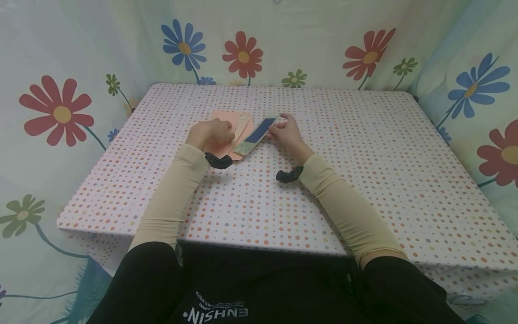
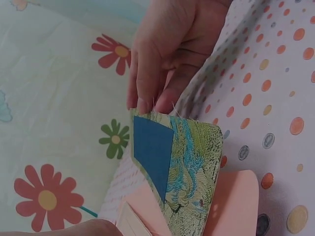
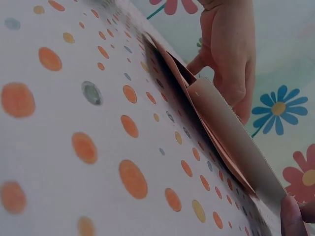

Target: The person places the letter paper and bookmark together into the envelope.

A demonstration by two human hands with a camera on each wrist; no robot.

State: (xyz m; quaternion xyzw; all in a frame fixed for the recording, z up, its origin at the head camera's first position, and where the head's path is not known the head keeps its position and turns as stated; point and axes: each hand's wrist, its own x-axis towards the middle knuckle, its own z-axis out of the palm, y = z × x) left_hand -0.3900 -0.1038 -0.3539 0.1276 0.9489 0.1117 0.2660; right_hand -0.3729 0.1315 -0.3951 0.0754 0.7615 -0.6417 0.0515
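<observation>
A long flat card (image 1: 257, 134), green brocade with a dark blue panel, lies slanted over a pink paper folder (image 1: 222, 115). My right hand (image 1: 286, 132) pinches the card's upper right end between thumb and fingers. In the right wrist view the card's plain, pale back (image 3: 221, 118) shows, tilted up from the table beside the folder. My left hand (image 1: 212, 131) has curled fingers and grips the folder at its left part, partly covering it. Between the hands a cream strip (image 1: 241, 127) lies on the folder. Loose threads stick out from the card's end (image 2: 172, 116).
A white cloth with coloured dots covers the table (image 1: 259, 202). Flower-printed curtains (image 1: 307, 40) hang along the back and both sides. A black wrist device (image 1: 218, 160) sits at my left wrist, another (image 1: 289, 174) at my right. The table's front edge is close to my body.
</observation>
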